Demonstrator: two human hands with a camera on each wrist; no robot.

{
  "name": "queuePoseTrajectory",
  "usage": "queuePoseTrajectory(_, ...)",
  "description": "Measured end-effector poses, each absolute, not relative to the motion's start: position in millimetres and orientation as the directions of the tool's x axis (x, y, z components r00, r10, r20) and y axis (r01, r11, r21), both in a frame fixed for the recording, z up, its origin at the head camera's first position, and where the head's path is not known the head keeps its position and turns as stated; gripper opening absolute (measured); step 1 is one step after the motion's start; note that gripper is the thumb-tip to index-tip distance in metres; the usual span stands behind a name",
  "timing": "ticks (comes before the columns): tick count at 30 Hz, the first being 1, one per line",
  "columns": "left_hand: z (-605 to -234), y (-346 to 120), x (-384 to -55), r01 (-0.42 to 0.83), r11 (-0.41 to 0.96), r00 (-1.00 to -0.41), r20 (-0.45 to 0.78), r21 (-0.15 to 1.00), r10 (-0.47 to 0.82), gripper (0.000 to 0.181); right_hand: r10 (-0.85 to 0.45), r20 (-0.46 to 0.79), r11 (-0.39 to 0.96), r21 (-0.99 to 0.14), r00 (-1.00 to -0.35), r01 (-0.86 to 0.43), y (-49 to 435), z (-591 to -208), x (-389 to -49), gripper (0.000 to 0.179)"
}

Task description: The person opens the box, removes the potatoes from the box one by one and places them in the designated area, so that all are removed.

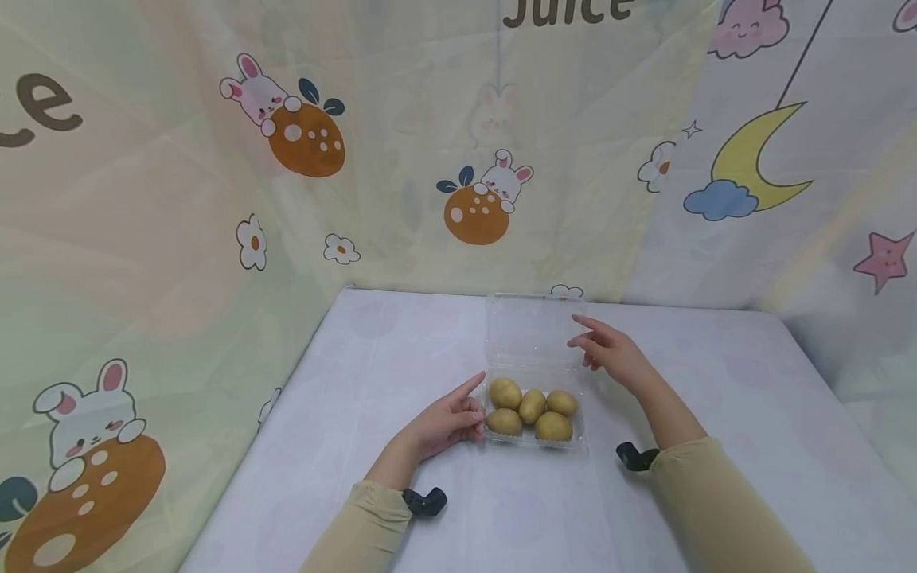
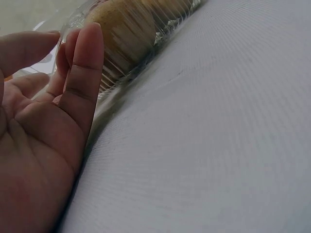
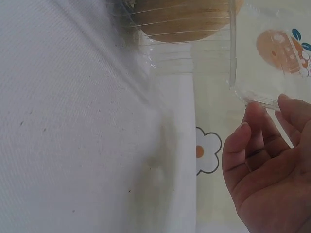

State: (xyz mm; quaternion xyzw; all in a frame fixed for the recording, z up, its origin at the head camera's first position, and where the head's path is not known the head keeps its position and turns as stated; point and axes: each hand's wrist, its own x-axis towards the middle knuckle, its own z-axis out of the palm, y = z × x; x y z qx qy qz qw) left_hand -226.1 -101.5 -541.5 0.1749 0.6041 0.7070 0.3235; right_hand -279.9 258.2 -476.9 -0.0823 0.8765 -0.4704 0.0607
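My left fingers (image 2: 83, 80): half-open beside box (image 1: 533, 442), gripping nothing | My right fingers (image 3: 255, 118): pinching lid (image 1: 533, 333) edge | Lid likely light, flexible; best held at corners.

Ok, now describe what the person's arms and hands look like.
The left sleeve and right sleeve are plain tan cloth, wrinkled toward the ends and stopping short of the hands. A small, bent black device shows by each: the left device and right device. The left hand and right hand are bare, with no visible gloves or rings.
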Motion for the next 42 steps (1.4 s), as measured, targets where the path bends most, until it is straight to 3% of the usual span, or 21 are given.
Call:
queuePoseTrajectory(10,-539.7,-100.2,-224.8,-0.255,-0.062,-0.74,-0.154,0.965,0.655,0.078,-0.204,-0.04,0.507,-0.859,-0.978,-0.07,257.2,-476.9,-281.3,0.059)
queuePoseTrajectory(22,-540.4,-101.1,-225.4,-0.266,-0.064,-0.733,-0.159,0.962,0.661,0.079,-0.177,-0.105,0.573,-0.819,-0.979,-0.016,254.9,-482.2,-286.3,0.065)
queuePoseTrajectory(33,-542.5,-101.9,-226.7,-0.245,-0.054,-0.737,-0.15,0.968,0.659,0.078,-0.157,-0.172,0.519,-0.852,-0.973,0.067,251.7,-480.4,-289.4,0.078)
queuePoseTrajectory(42,-541.2,-101.0,-226.0,-0.246,-0.061,-0.74,-0.147,0.967,0.656,0.078,-0.236,-0.183,0.463,-0.884,-0.954,0.055,257.7,-490.5,-292.0,0.084)
